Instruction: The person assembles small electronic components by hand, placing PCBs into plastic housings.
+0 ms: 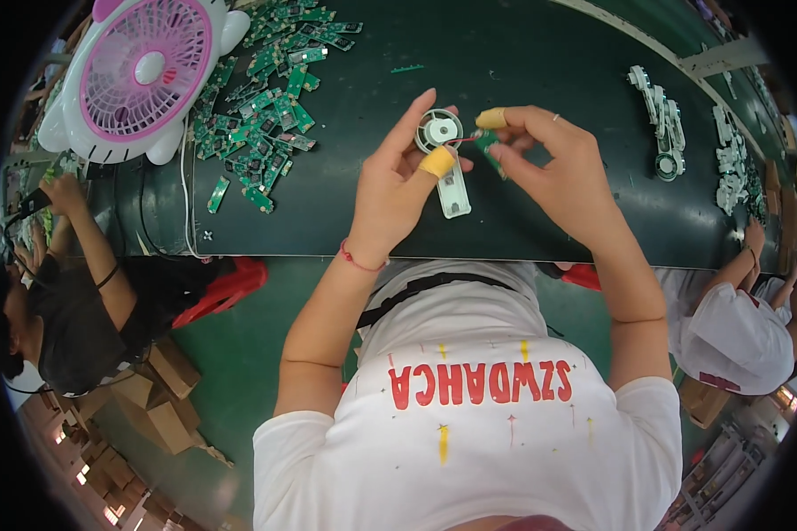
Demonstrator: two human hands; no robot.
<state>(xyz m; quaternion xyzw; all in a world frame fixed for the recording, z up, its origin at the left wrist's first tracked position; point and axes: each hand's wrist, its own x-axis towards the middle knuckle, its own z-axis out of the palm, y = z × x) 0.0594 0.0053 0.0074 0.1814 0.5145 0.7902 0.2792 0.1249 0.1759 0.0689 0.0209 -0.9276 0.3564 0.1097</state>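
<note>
Over the dark green tabletop, my left hand (398,177) is closed around a white plastic housing (452,190) with a round ring-shaped head and a straight handle. A yellow cover wraps my left thumb. In my right hand (553,159) a small green circuit board (488,149) is pinched between thumb and fingers, one fingertip also covered in yellow. A thin red wire (460,140) runs from the round head toward the board. My left fingers behind the housing are partly hidden.
Loose green circuit boards (270,115) lie heaped at the left, beside a white and pink fan (146,71). White housings (660,124) are lined up in rows on the right. One co-worker (71,301) sits at the left, another (735,327) at the right. Cardboard boxes (155,398) stand on the floor.
</note>
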